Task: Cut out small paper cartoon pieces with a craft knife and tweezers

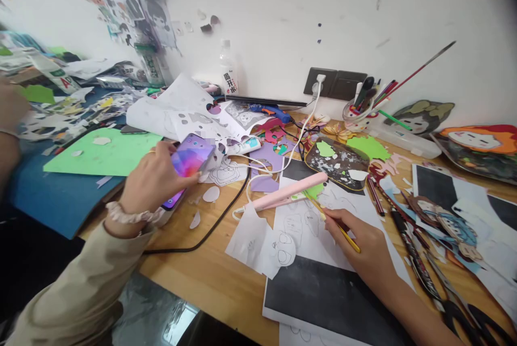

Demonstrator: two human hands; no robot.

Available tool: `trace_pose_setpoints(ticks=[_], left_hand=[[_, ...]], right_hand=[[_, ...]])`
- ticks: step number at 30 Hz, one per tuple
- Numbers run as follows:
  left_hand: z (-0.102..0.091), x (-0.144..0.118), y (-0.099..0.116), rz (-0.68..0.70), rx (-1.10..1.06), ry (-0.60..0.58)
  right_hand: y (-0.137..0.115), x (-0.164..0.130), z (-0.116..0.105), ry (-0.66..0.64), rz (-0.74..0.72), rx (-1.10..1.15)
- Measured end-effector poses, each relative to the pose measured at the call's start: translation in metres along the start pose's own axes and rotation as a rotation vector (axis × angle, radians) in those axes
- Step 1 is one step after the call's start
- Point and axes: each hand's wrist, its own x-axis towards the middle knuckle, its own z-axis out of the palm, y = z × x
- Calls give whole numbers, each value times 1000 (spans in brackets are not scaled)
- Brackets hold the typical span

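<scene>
My left hand (151,174) is closed around the edge of a smartphone (193,156), whose lit screen is purple and orange. The phone tilts above the desk. My right hand (355,238) pinches thin yellow tweezers (341,232), their tips pointing up and left. By those tips lies a pink hair straightener (288,191), its two arms slightly apart. A light green piece (315,191) shows beside the straightener's end, partly covered by the tips; whether they grip it I cannot tell. Underneath are sheets with line drawings (294,227).
A black cable (218,230) curves across the wooden desk. Scissors (464,303) and a black pen (412,252) lie at right. Behind are a scrap-covered tray (337,163), a pen cup (357,114) and a blue glue gun (270,112). Another person's arm (10,114) is at far left.
</scene>
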Motion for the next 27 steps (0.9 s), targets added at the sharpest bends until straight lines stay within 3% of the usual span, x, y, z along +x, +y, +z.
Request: trace_pose_setpoints(ticks=[7,10,14,18,27], left_hand=[[22,10,6,57,11,-165],[25,11,3,97,37,-178],[31,17,-1,303,84,-69],[36,24,-3,462,20,-112],[37,30,0,442,-41,-265]], right_hand=[[0,-1,1,15,-14,-7],[0,-2,1,16,-20,-3],[0,0,0,8,-14,-8],[-1,1,0,18,-20,-15],[1,0,1,15,-36,-1]])
